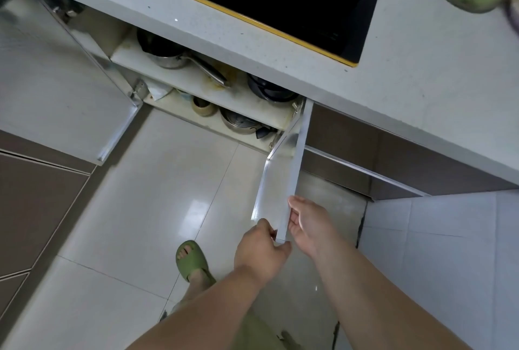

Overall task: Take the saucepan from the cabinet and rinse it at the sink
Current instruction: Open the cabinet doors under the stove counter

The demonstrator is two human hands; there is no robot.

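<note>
Both hands are on the free edge of the white right-hand cabinet door (283,181), which stands swung open under the pale speckled countertop (421,74): the left hand (259,248) pinches its lower corner with curled fingers and thumb, and the right hand (307,222) holds the same edge just above, fingers wrapped round it. The long-handled stainless steel saucepan (171,59) sits inside the cabinet on the stained white upper shelf (196,83), its handle pointing out toward the front, well apart from either hand. The white left-hand cabinet door (56,83) is also wide open, more pots lie on the lower shelf (179,109), and a foot in a green slipper (192,261) rests on the glossy white floor tiles (140,209).
</note>
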